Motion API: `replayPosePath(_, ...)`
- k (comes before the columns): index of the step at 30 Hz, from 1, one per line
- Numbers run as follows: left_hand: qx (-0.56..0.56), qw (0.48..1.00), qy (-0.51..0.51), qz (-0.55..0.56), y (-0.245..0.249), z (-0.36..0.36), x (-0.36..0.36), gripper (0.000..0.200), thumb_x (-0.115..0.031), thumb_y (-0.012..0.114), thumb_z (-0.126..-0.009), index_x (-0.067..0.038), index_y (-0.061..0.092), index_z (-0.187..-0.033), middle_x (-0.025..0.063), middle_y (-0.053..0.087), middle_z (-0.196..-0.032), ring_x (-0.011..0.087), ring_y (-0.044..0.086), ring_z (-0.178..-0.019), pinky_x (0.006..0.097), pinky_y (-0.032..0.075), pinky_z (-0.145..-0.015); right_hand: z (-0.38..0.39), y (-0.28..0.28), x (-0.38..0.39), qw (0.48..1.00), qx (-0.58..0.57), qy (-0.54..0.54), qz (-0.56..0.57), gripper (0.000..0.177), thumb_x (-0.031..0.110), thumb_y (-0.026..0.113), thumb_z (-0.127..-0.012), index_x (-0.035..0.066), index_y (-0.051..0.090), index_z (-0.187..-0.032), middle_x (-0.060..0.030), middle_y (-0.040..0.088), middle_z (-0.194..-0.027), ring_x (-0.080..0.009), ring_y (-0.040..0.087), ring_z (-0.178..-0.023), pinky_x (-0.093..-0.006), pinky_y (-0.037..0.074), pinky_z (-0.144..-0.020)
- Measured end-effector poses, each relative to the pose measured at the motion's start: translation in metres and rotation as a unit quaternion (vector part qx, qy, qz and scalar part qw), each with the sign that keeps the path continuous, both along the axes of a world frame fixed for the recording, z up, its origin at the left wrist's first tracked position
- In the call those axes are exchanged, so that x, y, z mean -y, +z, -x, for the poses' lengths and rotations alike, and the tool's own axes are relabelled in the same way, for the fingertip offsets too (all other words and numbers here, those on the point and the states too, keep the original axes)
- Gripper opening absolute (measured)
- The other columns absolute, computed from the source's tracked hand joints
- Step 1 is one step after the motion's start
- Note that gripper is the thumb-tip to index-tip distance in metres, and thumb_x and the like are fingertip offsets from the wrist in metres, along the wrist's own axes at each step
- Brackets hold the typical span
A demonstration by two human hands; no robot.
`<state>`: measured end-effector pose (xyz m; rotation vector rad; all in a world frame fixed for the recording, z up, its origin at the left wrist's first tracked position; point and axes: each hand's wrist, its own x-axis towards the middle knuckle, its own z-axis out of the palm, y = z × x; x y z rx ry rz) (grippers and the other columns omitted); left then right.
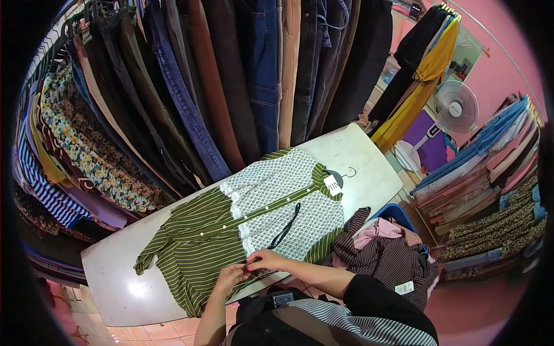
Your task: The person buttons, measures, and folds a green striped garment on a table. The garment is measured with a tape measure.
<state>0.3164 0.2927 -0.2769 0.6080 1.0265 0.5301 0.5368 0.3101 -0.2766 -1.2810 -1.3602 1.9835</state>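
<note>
A green striped shirt (199,245) with a white lace-patterned front lies flat on the table. Its collar, at the right end, has a dark hanger (350,173) in it and a white tag (333,185). A thin black strap (287,228) lies across the lace front. At the shirt's near edge, my left hand (229,278) and my right hand (266,260) meet with fingers pinched together. Between them is something small and dark that I cannot make out. Both hands are closed.
Pale table (115,282) stands below a long rack of hanging trousers (222,86). At the right, a blue basket (394,212) is heaped with dark striped clothes (386,259). Beyond are a standing fan (455,108) and another rack of garments (485,167).
</note>
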Motion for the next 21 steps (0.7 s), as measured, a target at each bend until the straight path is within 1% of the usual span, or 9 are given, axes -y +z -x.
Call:
replayPosePath(5,-0.012,1.0,0.021,0.002,-0.023,0.017,0.001,0.017,0.0,0.054,-0.091,0.003,0.059,-0.107,0.013,0.066,-0.095,0.0193,0.067,-0.08,0.0281,0.056,-0.071,0.006,-0.005,-0.004,0.999,0.042,0.007,-0.029,0.045,0.034,0.075,-0.077,0.002,0.066,-0.108,-0.0072,0.067,-0.103,-0.0145,0.061,-0.092,-0.0272,0.047,-0.083)
replayPosePath(9,-0.217,0.955,0.111,-0.169,-0.023,0.075,-0.02,0.007,0.002,0.057,-0.087,0.001,0.062,-0.092,0.0109,0.065,-0.076,0.0172,0.065,-0.064,0.028,0.055,-0.056,-0.043,0.017,-0.033,0.987,0.109,-0.093,-0.078,0.033,0.028,0.077,-0.072,0.006,0.072,-0.096,-0.006,0.069,-0.088,-0.0145,0.062,-0.083,-0.028,0.048,-0.077)
replayPosePath(10,-0.272,0.916,0.171,-0.241,-0.021,0.099,-0.02,0.005,0.002,0.057,-0.087,0.001,0.061,-0.089,0.0117,0.065,-0.076,0.0163,0.063,-0.061,0.0275,0.054,-0.054,-0.067,0.017,-0.041,0.979,0.089,-0.167,-0.07,0.031,0.033,0.076,-0.069,0.008,0.074,-0.088,-0.0055,0.07,-0.084,-0.0135,0.063,-0.075,-0.0283,0.05,-0.071)
replayPosePath(11,-0.373,0.884,0.177,-0.218,-0.019,0.124,-0.027,0.003,0.001,0.057,-0.087,0.001,0.06,-0.087,0.0098,0.064,-0.069,0.0142,0.061,-0.058,0.0269,0.051,-0.051,-0.098,0.018,-0.051,0.963,0.125,-0.208,-0.116,0.032,0.032,0.077,-0.068,0.008,0.073,-0.089,-0.0051,0.069,-0.082,-0.0131,0.063,-0.071,-0.0281,0.05,-0.066)
replayPosePath(12,-0.46,0.832,0.153,-0.27,-0.029,0.158,-0.028,0.003,-0.001,0.059,-0.086,0.0,0.061,-0.088,0.0067,0.061,-0.061,0.0117,0.059,-0.056,0.0265,0.047,-0.048,-0.123,0.039,-0.056,0.943,0.174,-0.28,-0.052,0.035,0.031,0.078,-0.067,0.006,0.071,-0.09,-0.0053,0.067,-0.078,-0.0137,0.061,-0.066,-0.0275,0.049,-0.06)
replayPosePath(13,-0.443,0.828,0.237,-0.249,-0.044,0.186,-0.027,0.004,-0.004,0.061,-0.084,0.0,0.062,-0.082,0.009,0.061,-0.059,0.0155,0.058,-0.053,0.0305,0.046,-0.048,-0.156,0.03,-0.065,0.923,0.193,-0.324,-0.075,0.042,0.03,0.08,-0.065,0.003,0.069,-0.093,-0.0057,0.065,-0.076,-0.0132,0.059,-0.062,-0.0267,0.047,-0.054)
replayPosePath(14,-0.648,0.651,0.152,-0.365,-0.048,0.205,-0.027,0.008,-0.006,0.065,-0.079,0.001,0.062,-0.075,0.0139,0.062,-0.061,0.0239,0.059,-0.052,0.0359,0.046,-0.051,-0.185,0.013,-0.071,0.895,0.187,-0.396,-0.092,0.054,0.032,0.082,-0.061,-0.001,0.065,-0.1,-0.0071,0.065,-0.076,-0.0129,0.059,-0.062,-0.0265,0.047,-0.055)
replayPosePath(17,-0.68,0.63,0.181,-0.328,-0.037,0.217,-0.026,0.008,-0.006,0.065,-0.075,0.0,0.063,-0.072,0.0168,0.062,-0.063,0.0297,0.06,-0.056,0.039,0.047,-0.055,-0.259,-0.01,-0.076,0.816,0.311,-0.454,-0.179,0.061,0.029,0.081,-0.058,-0.003,0.058,-0.105,-0.0146,0.066,-0.089,-0.0217,0.063,-0.079,-0.0325,0.051,-0.071)
replayPosePath(21,-0.727,0.592,0.168,-0.306,-0.056,0.218,-0.032,0.006,-0.006,0.064,-0.073,0.0,0.064,-0.074,0.018,0.063,-0.069,0.0366,0.061,-0.065,0.0447,0.048,-0.06,-0.299,-0.02,-0.07,0.784,0.334,-0.477,-0.217,0.057,0.02,0.081,-0.062,-0.002,0.054,-0.107,-0.012,0.063,-0.092,-0.0192,0.059,-0.08,-0.0336,0.05,-0.071)
